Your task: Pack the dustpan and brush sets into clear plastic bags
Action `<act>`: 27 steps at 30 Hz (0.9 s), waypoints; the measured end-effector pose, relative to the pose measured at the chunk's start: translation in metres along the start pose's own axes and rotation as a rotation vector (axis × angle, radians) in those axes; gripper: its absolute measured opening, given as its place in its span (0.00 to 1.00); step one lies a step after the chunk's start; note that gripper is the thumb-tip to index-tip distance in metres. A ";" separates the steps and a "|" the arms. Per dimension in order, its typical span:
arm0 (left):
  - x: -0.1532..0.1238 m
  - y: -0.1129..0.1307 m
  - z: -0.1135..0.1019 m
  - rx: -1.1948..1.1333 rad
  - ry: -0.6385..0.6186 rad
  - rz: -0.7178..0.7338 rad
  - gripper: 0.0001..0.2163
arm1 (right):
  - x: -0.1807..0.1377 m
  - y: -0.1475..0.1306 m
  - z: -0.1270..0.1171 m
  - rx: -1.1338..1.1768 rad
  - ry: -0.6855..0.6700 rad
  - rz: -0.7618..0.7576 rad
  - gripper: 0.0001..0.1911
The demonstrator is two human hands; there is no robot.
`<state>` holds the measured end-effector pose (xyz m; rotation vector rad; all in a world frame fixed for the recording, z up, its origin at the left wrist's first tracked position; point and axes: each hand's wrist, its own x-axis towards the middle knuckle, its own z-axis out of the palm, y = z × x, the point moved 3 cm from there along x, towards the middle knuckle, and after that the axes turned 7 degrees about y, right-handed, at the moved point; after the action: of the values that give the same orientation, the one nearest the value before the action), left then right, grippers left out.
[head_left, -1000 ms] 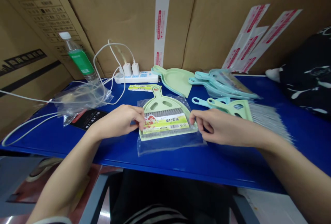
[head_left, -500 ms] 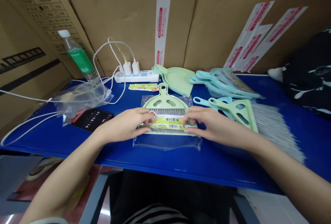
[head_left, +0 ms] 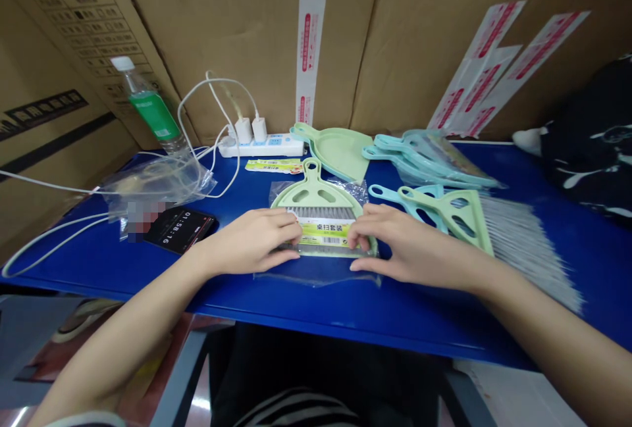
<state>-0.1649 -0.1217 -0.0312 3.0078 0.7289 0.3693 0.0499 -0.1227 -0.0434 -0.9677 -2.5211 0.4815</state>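
Note:
A light green dustpan and brush set (head_left: 312,198) lies flat in front of me, handle pointing away, with grey bristles showing. A yellow and white paper label (head_left: 323,232) crosses its front. Clear plastic bag (head_left: 316,276) film spreads around and below it. My left hand (head_left: 264,237) is closed on the set's left front corner, fingers curled over the label's end and thumb at the near edge. At the right front corner, my right hand (head_left: 390,243) has its fingers bent over the label's other end. Its thumb lies lower, over the bag, with a gap to the fingers.
Green and blue brushes (head_left: 459,216) lie to the right. Behind are a green dustpan (head_left: 340,150), bagged blue dustpans (head_left: 429,157), a label strip (head_left: 274,166) and a power strip (head_left: 266,145). A phone (head_left: 182,229), cables and a bottle (head_left: 153,108) are left.
Both thumbs have shifted toward me off the set's near edge, and the right thumb has spread from its fingers. My left fingers reach slightly further right. The set stays almost in place.

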 end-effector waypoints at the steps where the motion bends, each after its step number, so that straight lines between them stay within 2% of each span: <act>1: 0.001 0.001 0.002 0.032 0.019 0.033 0.06 | 0.000 -0.001 0.000 -0.016 0.014 -0.010 0.07; 5: 0.001 0.005 0.006 0.109 0.076 0.113 0.08 | -0.001 -0.004 0.002 -0.064 0.050 -0.067 0.04; 8: 0.000 0.006 0.006 0.122 0.061 0.130 0.08 | 0.000 -0.005 0.003 -0.084 0.040 -0.102 0.07; 15: -0.001 0.004 -0.002 0.139 0.030 0.032 0.11 | 0.001 -0.008 0.001 -0.087 -0.043 -0.084 0.07; 27: -0.005 0.001 -0.004 -0.024 -0.097 -0.045 0.11 | -0.010 -0.007 -0.008 -0.048 -0.162 -0.011 0.09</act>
<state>-0.1697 -0.1253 -0.0283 2.9566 0.7767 0.2268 0.0572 -0.1332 -0.0360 -0.9666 -2.6919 0.5171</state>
